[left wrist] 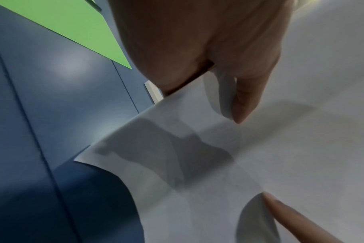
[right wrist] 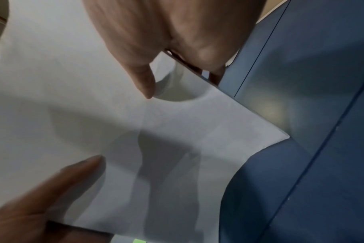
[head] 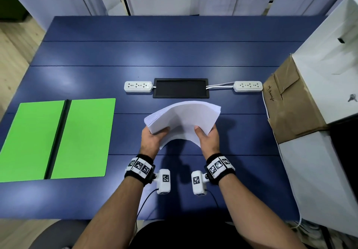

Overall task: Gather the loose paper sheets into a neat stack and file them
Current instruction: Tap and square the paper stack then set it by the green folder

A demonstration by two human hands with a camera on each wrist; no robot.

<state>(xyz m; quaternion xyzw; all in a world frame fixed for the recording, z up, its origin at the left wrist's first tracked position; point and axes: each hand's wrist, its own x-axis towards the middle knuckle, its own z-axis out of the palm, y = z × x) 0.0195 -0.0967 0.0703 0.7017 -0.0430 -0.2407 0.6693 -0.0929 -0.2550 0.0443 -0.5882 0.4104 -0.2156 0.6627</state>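
Paper stack (head: 184,120) bows upward, left hand (head: 152,139) and right hand (head: 208,138) gripping its near corners; probably tap edges square, then carry to green folder (head: 58,138) at nine o'clock.

Matt paper over a glossy blue tabletop

The paper stack (head: 184,120) is plain white, smooth and matt, thin enough that finger shadows show through it (seen from both wrist views). The blue table (head: 174,54) looks painted and semi-glossy, catching soft light patches. The green folder (head: 85,138) has a flat matt face. The power strips (head: 138,86) are glossy white plastic; the box (head: 290,101) wears creased brown paper.
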